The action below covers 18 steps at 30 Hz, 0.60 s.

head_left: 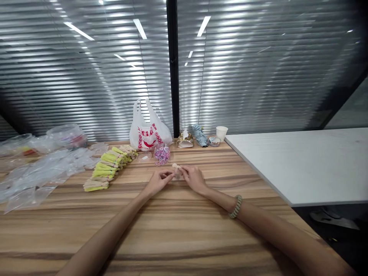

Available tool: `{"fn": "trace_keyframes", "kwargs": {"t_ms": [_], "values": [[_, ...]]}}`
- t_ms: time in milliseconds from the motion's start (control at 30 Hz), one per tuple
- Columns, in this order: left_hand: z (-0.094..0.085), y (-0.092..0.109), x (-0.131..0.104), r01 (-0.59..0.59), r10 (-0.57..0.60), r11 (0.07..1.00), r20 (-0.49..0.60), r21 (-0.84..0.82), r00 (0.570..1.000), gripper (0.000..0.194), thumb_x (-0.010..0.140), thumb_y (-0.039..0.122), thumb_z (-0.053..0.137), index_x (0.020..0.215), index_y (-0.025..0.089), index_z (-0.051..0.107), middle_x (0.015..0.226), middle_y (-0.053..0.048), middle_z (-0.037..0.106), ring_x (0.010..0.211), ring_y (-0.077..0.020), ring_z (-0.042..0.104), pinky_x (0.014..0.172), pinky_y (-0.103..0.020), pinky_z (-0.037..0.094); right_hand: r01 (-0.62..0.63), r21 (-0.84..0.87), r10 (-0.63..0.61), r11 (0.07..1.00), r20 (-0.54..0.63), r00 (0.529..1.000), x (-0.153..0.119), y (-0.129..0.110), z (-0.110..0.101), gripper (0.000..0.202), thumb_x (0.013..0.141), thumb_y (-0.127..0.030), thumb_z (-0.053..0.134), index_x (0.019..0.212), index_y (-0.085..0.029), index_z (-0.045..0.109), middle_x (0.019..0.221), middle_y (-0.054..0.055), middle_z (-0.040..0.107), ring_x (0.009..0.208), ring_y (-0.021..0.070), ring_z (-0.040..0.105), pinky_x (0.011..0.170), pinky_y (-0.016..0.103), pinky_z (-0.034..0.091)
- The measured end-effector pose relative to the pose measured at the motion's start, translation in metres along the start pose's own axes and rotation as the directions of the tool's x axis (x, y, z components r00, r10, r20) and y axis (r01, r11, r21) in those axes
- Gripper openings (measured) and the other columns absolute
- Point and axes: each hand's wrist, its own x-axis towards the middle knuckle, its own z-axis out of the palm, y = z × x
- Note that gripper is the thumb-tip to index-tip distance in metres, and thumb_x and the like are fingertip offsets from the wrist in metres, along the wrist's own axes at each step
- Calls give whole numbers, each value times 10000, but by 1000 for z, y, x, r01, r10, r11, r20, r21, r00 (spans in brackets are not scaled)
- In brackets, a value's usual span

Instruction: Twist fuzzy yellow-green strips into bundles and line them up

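Over the middle of the wooden table, my left hand [158, 181] and my right hand [194, 179] meet at their fingertips. Both are closed in a pinch on a small cream-coloured bundle [176, 166], whose top sticks up between them; its lower part is partly hidden and too small to make out. Just beyond my hands is a heap of pink and purple ties [162, 154] in a clear container. To the left of it lies a clear round lid [144, 156]. Farther left, yellow and beige bundles [107, 166] lie stacked in a slanting row.
Clear plastic bags [43, 172] spread over the left side, with clear containers [67, 135] behind. At the back stand a white carrier bag [149, 134], a gold packet [185, 139], a blue wrapped item [200, 136], a clear round container [214, 142] and a paper cup [221, 133]. A white table [301, 165] adjoins at right.
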Motion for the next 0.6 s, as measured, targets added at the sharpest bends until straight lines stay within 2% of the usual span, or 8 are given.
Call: {"fn": "trace_keyframes", "kwargs": {"t_ms": [200,333,400,500,600], "values": [[4,9,-5,-157,157,988,-102,3,982,188,702,338,588,712,160,649,783,-68,646,785,-183,570,770,-289,424,-29,96,27,995,13,1000,2,1,-1,295,878,-275,372,740,-202,623,617,6,625,563,130,545,554,208,338],[3,12,-7,-212,206,972,-68,-96,976,167,710,313,592,702,154,642,842,-85,634,871,-194,560,828,-305,410,-25,95,24,995,17,1000,2,0,-1,283,870,-261,380,721,-204,614,616,5,621,563,128,541,554,205,334],[2,11,-7,-177,172,969,-39,-172,984,177,717,318,586,703,147,631,836,-82,630,862,-191,560,812,-302,420,-23,95,21,995,21,1000,2,0,-2,283,868,-259,381,714,-204,613,602,3,616,551,127,537,552,204,332],[3,10,-6,-66,62,960,-22,-272,998,205,715,349,587,700,145,596,770,-58,619,799,-173,559,777,-293,431,-26,103,25,994,12,1000,1,-2,-3,290,872,-272,373,744,-207,624,606,4,618,545,129,535,547,206,335],[8,10,-5,89,-73,864,51,-496,996,233,720,384,569,699,158,522,667,-6,567,661,-138,559,726,-309,455,5,123,-3,992,-12,1000,1,-2,-3,266,872,-258,380,818,-206,635,670,15,641,592,138,548,574,214,351]]}}
